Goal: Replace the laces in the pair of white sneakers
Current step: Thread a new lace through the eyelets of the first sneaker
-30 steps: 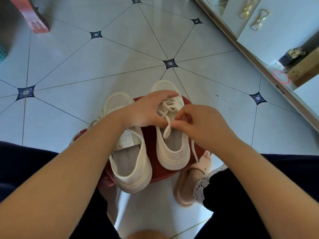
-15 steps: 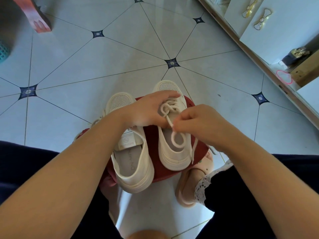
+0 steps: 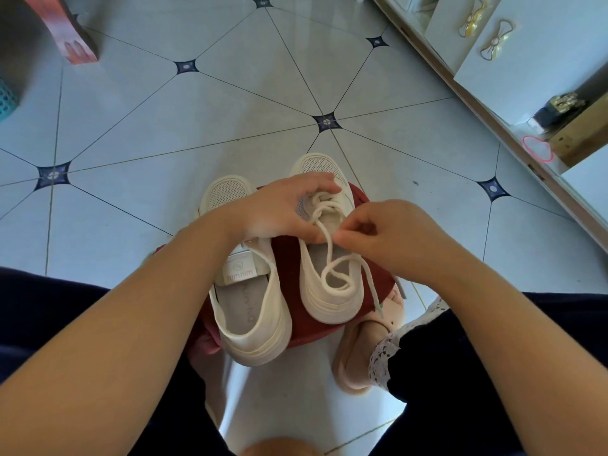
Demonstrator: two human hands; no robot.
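Note:
Two white sneakers stand side by side on a red stool (image 3: 289, 258), toes pointing away from me. The left sneaker (image 3: 250, 311) has its tongue showing and no lace visible across it. The right sneaker (image 3: 329, 291) carries a cream lace (image 3: 329, 255) that crosses near the toe and trails in a loose loop into the shoe. My left hand (image 3: 283, 209) grips the front of the right sneaker, fingers curled over its laced part. My right hand (image 3: 378, 232) pinches the lace beside the shoe's right edge.
The stool stands on a pale tiled floor (image 3: 197, 126). My foot in a pink slipper (image 3: 362, 350) sits right of the stool. A white cabinet (image 3: 526, 60) runs along the right. A red object (image 3: 62, 31) and a teal basket (image 3: 6, 100) lie far left.
My right hand has pulled the lace toward me, and more slack has dropped as a loop inside the right sneaker. My left hand keeps its hold on the shoe.

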